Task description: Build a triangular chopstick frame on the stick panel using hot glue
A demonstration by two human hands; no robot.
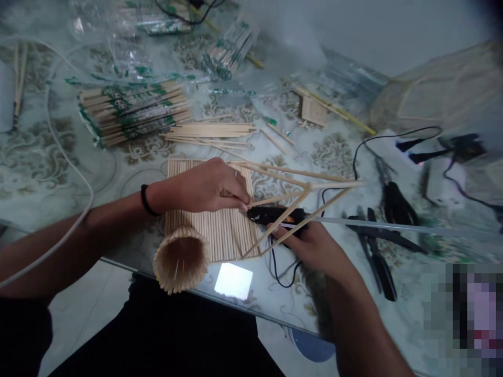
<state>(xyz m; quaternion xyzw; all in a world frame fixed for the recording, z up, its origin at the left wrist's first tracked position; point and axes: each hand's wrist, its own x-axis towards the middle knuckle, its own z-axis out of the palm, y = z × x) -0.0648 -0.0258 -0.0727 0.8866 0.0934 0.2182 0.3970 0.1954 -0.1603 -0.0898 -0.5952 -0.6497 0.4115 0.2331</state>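
Observation:
My right hand [310,243] is wrapped around a black hot glue gun [275,215], and a long clear glue stick runs out of its back to the right. My left hand [222,188] is closed, its fingertips pinching the end of a thin wooden stick [275,199] beside the gun's nozzle. That stick joins an angled frame of wooden sticks [291,209], which rises from a flat mat of sticks laid side by side [223,235]. A round cup made of sticks [181,260] stands at the mat's near left corner. My left hand hides part of the mat.
Bundled chopsticks in plastic [133,112] lie at the back left, with loose sticks [212,131] nearby. Black pliers [375,246] are on the right, near cables and a white power strip [387,152]. A white cord [58,139] crosses my left arm. The glass table edge [129,269] is close.

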